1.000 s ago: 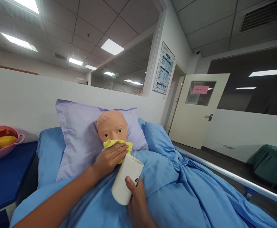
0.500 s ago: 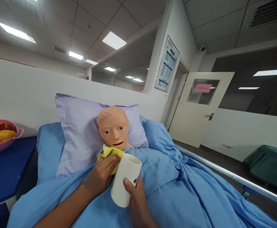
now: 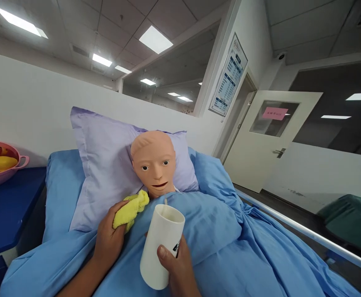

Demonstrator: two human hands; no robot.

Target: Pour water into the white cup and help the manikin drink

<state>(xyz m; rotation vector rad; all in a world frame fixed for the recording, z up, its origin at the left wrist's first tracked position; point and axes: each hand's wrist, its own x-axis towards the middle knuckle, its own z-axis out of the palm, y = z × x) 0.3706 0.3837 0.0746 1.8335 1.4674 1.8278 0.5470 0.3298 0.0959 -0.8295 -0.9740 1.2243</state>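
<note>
A mannequin's head (image 3: 154,161) rests on a lilac pillow (image 3: 102,165), its body under a blue quilt (image 3: 211,222). Below and left of its chin, my left hand (image 3: 110,231) is closed around a bunched yellow cloth (image 3: 130,209). My right hand (image 3: 178,260) grips a white cup (image 3: 161,247) above the quilt, thumb across the near side and the other fingers mostly hidden behind it. The cup tilts slightly, and a thin pale straw (image 3: 166,202) sticks up at its far rim. What lies deeper in the cup cannot be seen.
On the left, a pink basket (image 3: 1,179) with what looks like fruit stands on a dark blue bedside cabinet top (image 3: 10,210). A pale bed rail (image 3: 291,222) runs along the right side. Beyond it are an open door (image 3: 270,140) and a green covered shape (image 3: 350,227).
My left hand has drawn the yellow cloth away from the mannequin's chin, down and to the left. The cup sits slightly lower. The camera view has shifted a little.
</note>
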